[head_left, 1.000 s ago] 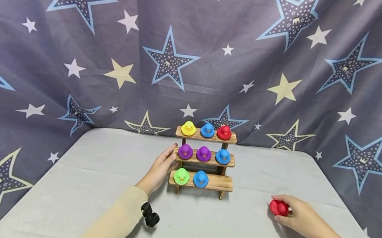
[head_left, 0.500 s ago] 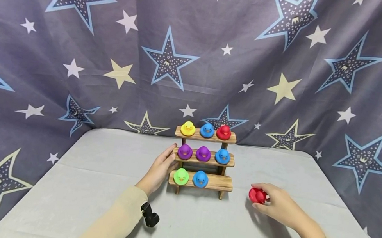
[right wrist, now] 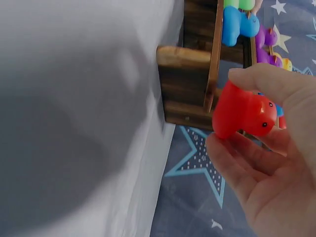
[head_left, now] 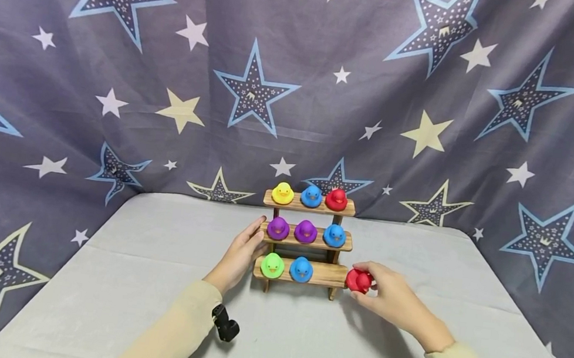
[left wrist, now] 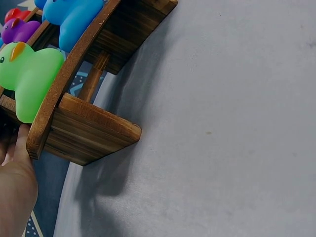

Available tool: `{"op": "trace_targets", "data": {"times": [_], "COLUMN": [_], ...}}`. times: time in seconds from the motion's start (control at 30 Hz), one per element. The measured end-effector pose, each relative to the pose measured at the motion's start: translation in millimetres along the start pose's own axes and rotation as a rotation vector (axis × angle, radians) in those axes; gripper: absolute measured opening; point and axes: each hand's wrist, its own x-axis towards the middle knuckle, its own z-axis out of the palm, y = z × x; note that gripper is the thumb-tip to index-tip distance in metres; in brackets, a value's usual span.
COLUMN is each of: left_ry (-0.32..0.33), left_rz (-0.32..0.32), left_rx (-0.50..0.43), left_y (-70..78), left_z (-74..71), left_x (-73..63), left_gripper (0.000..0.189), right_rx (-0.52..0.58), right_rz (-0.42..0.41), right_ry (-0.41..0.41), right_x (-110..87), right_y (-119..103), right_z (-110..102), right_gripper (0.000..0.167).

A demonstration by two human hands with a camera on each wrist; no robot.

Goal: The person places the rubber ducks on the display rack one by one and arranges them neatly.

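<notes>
A three-tier wooden display rack point(head_left: 330, 275) stands on the table with rubber ducks on its tiers. My left hand point(head_left: 240, 256) holds its left end at the middle tier; the far fingers are partly hidden. In my right hand point(head_left: 394, 297), a red rubber duck point(right wrist: 239, 111) is pinched between thumb and fingers, at the right end of the bottom tier. That tier bears a green duck point(head_left: 272, 266) and a blue duck point(head_left: 301, 269) on its left and middle. In the head view I cannot tell whether the held duck touches the wood.
Two purple ducks point(head_left: 306, 232) and a blue duck point(head_left: 335, 236) sit on the middle tier. The top tier carries a yellow duck point(head_left: 282, 193), a blue duck point(head_left: 311, 196) and a red duck point(head_left: 336, 199). A starry curtain point(head_left: 247, 157) hangs behind the pale-covered table point(head_left: 164, 230).
My right hand has carried the red duck leftward and slightly away from me, from the table's right side to the rack's bottom tier. The left hand has stayed in place.
</notes>
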Motion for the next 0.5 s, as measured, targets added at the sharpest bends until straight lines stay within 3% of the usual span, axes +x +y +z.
{"op": "trace_targets", "data": {"times": [0.23,0.5], "left_ry": [0.003,0.0], "left_rz": [-0.001,0.002], "left_rx": [0.001,0.002], "left_y": [-0.5,0.5], "left_z": [-0.1,0.3], "left_x": [0.2,-0.4], "left_gripper": [0.053,0.053], "right_rx": [0.003,0.001], "right_rz": [-0.05,-0.038], "right_ry": [0.063,0.083], "right_x": [11.4,21.7], "right_y": [-8.4,-16.4], "right_z": [12.9,25.6], "right_gripper": [0.048,0.049]}}
